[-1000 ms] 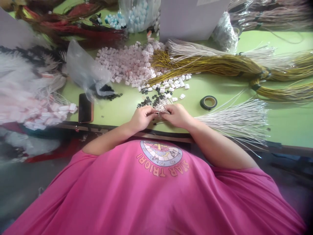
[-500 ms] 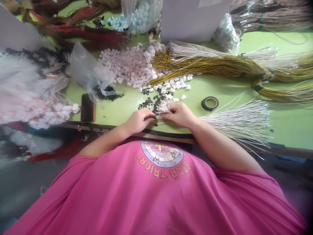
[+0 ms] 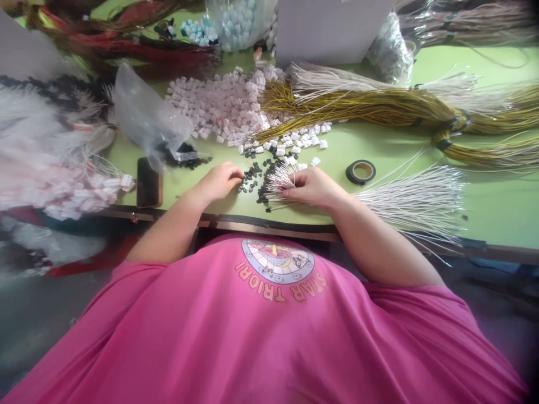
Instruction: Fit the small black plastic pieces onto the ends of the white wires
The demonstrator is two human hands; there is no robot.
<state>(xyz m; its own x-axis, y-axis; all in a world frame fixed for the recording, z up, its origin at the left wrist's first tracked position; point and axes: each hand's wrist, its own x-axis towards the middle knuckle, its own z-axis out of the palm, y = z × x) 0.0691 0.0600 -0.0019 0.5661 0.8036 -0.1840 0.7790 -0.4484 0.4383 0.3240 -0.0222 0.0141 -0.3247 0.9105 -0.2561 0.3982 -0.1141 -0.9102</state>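
My right hand is closed around a bundle of white wires. Their near ends fan out past my fingertips to the left, over the small black parts, and the long tails spread to the right beneath my forearm. My left hand rests at the left edge of a scatter of small black parts, thumb and fingers drawn together. Whatever they pinch, if anything, is too small to make out. Beyond the black parts lies a large heap of white plastic connector housings.
A roll of black tape lies right of my right hand. Yellow wire bundles stretch across the back right. Left are a phone, a clear plastic bag and a pile of white wired connectors. The table's front edge runs near my body.
My left hand has moved left, away from the wire ends, to the black parts. My right hand still holds the white wires in nearly the same place. The whole view has shifted slightly.
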